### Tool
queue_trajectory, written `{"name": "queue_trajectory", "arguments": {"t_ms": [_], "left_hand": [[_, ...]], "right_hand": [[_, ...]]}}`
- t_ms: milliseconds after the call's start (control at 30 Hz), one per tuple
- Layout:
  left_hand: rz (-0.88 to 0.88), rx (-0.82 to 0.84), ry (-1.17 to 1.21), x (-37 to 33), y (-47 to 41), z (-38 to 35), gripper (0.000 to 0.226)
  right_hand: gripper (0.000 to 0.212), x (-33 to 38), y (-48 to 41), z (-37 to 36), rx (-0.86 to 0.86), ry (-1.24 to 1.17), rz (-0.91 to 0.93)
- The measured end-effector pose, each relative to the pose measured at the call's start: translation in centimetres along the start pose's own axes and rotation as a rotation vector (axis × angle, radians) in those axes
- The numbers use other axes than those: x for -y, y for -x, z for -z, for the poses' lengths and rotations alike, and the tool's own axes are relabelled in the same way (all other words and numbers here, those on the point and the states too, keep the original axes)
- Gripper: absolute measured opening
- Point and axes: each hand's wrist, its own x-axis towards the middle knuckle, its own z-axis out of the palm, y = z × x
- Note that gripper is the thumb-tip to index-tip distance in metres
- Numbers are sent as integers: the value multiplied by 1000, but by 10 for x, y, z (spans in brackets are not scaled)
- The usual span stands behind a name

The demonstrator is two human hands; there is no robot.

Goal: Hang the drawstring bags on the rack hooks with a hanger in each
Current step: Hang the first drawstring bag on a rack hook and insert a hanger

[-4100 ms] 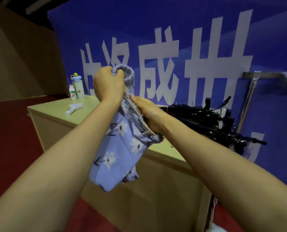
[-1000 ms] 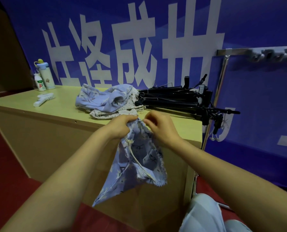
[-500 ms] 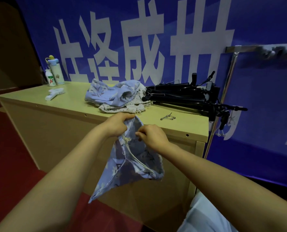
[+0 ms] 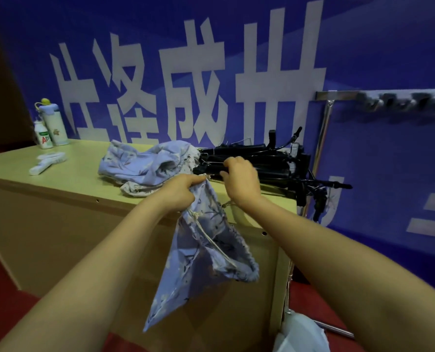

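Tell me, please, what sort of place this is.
Probably a staged work area in an event or exhibition hall: a large blue banner with white Chinese characters hangs behind a plain wooden counter, with a metal hook rack beside it.

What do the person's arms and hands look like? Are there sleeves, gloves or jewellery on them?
Both forearms are bare to the frame edge: no sleeve shows on the left forearm or the right forearm. The left hand and the right hand wear no gloves. No watch, bracelet or ring shows; the right hand is slightly blurred.
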Motion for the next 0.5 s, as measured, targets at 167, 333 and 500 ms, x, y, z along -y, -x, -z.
{"name": "queue_trajectory", "arguments": {"t_ms": [167,333,500], "left_hand": [[-6,27,19,4,-8,-3,69],[-7,21,7,6,-12,-1,68],[11,26,-3,5,-14,-1,66]], "right_hand": [[36,-34,-19,5,209,445,4],[45,-54,-29,0,290,589,5],[43,-59,-37,-4,334,608,-45]]}}
